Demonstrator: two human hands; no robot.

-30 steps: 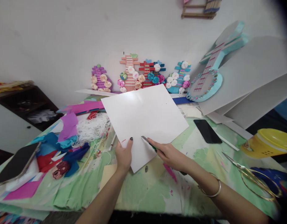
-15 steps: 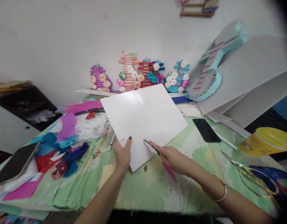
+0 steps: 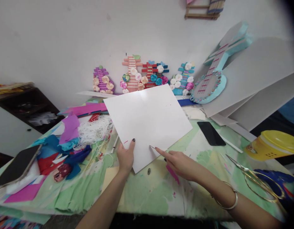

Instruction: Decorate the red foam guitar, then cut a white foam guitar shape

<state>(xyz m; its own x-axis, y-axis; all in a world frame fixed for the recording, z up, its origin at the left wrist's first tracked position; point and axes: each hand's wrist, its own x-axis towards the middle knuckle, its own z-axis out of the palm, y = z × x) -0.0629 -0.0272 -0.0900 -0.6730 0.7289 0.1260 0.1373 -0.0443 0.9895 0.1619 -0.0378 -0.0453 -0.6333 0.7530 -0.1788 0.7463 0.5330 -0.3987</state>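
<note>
A white foam-like board is held tilted above the table, with small red marks on its face. My left hand grips its lower left edge, thumb on top and the other fingers hidden beneath. In my right hand is a thin craft knife, index finger stretched along it. The blade tip meets the board's surface near the lower middle, or sits just over it; I cannot tell which. Most of the knife's handle is hidden by my fingers.
Gold-handled scissors, a black phone and a yellow bucket are on the right. White string, coloured scraps and a dark tablet-like device lie left. Decorated paper instruments and a large light-blue one stand behind.
My right hand and the knife have shifted slightly right and down, and less of the blade shows. The board's near corner has risen a little. My left hand keeps its grip.
</note>
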